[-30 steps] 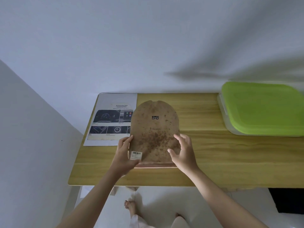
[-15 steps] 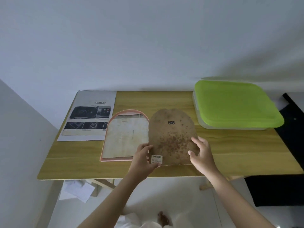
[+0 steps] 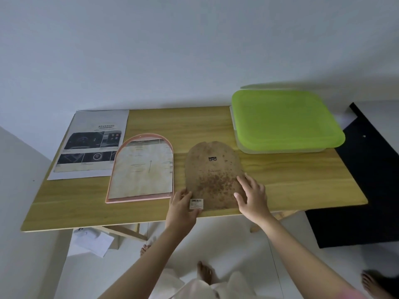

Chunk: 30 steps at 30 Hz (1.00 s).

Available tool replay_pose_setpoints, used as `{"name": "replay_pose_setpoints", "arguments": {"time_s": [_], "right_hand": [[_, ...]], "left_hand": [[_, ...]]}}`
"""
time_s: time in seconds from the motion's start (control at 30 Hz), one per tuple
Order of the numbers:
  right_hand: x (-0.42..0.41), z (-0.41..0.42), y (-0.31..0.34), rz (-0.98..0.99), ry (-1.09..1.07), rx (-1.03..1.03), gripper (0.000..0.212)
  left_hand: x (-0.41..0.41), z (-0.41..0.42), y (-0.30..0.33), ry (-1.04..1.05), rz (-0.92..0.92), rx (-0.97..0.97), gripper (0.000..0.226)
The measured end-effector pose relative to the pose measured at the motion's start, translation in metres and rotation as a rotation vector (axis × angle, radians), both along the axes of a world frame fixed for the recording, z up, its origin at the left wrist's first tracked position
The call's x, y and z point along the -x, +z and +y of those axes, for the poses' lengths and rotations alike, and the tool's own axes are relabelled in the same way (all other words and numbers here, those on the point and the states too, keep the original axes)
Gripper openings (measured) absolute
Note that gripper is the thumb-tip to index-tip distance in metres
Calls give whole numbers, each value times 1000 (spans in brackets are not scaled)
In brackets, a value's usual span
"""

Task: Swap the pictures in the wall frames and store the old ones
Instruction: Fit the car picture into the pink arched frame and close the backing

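A wooden worktop [image 3: 291, 186] stands against a pale wall. The arched backing board [image 3: 212, 175] lies flat, arch away, beside the face-down frame [image 3: 141, 169]. The left hand [image 3: 183, 207] seems to pinch its near corner; the right hand [image 3: 251, 195] rests spread, fingers straight, on it.

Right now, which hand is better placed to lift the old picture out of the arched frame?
Left. The left hand sits nearest the arched frame, at the backing board's left corner. The right hand rests farther right on the board.
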State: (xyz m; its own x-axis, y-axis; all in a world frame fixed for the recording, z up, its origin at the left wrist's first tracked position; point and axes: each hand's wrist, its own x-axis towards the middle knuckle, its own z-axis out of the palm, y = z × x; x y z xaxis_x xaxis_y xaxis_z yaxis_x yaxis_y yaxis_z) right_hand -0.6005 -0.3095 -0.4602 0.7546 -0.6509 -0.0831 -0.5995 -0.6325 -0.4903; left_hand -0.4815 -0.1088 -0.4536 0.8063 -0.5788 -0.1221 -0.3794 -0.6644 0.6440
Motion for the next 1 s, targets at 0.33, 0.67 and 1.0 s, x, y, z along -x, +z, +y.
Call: {"name": "replay_pose_setpoints", "arguments": {"time_s": [0.33,0.67,1.0], "right_hand": [[-31,12,10,-258,-59,-1,38],[-161,70,42,-311,298,-84,39],[-247,78,38,123,485,-11,68]], "left_hand": [[-8,10,21,0,-22,141,40],[-106,81,46,238,-90,80,40],[-177,128,29,-9,0,-162,84]]}}
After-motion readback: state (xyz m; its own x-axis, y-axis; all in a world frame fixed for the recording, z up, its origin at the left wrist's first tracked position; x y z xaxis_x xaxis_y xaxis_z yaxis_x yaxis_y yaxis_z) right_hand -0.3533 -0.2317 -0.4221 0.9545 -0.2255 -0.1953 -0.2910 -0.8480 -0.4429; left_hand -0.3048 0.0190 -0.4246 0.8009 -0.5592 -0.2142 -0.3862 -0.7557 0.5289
